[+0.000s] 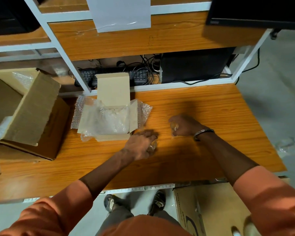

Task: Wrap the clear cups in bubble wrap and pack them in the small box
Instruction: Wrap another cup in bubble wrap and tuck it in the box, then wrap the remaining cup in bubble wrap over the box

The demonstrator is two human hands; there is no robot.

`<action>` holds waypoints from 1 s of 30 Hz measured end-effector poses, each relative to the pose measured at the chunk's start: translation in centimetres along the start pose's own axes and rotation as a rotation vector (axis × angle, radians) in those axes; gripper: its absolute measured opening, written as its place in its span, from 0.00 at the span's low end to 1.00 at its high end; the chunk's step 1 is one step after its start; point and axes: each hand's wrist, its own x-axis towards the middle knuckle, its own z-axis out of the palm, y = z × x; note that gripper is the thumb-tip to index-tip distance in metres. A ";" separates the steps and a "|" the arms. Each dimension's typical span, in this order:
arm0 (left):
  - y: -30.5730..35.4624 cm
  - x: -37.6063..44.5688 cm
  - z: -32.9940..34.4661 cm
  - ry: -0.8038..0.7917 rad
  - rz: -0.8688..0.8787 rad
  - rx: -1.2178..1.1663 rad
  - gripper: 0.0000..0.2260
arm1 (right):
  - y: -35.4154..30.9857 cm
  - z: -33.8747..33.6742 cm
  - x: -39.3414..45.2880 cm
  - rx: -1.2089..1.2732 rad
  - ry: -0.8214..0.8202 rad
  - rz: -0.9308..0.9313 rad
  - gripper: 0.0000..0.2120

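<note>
On the wooden desk (203,106), just right of the small box (109,116), both hands are down at the tabletop. Each appears to be wrapped around a clear cup: the left hand (140,145) curls over one (152,145) near the box's near-right corner, and the right hand (184,126), further right, grips another (174,126). Motion blur and the cups' transparency make the exact finger placement hard to read.

The small box stands open with its lid flap up at the far side, and bubble wrap (109,118) already lines it, spilling over the left and right edges. A larger cardboard box (32,113) sits at the left end of the desk.

The step in hand looks like bringing the cups to the wrap. To do it well, hold each cup by its wall rather than pinching the rim, keep the two cups well apart so they do not knock, and deal with one at a time. Pull a loose sheet free, roll the cup fully inside it, tuck the ends, then seat it snugly.
</note>
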 end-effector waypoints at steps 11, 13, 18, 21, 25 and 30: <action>-5.0 -6.3 1.4 -0.009 -0.330 -0.012 0.37 | -6.8 2.5 3.5 -0.050 -0.062 -0.194 0.36; -5.5 -6.9 1.7 0.024 -0.346 -0.026 0.39 | -6.7 2.1 3.7 -0.077 -0.072 -0.205 0.36; -5.8 -7.6 1.6 0.077 -0.346 -0.028 0.41 | -8.3 -0.3 3.9 -0.073 0.070 -0.226 0.33; -6.1 -8.3 0.9 0.157 -0.377 -0.061 0.40 | -10.8 -1.5 4.8 -0.042 0.178 -0.297 0.31; -8.6 -10.2 -2.2 0.279 -0.468 -0.091 0.34 | -16.3 -2.3 6.6 -0.067 0.218 -0.437 0.29; -13.3 -14.8 -7.3 0.486 -0.579 -0.060 0.26 | -24.4 -2.5 9.0 -0.088 0.173 -0.595 0.19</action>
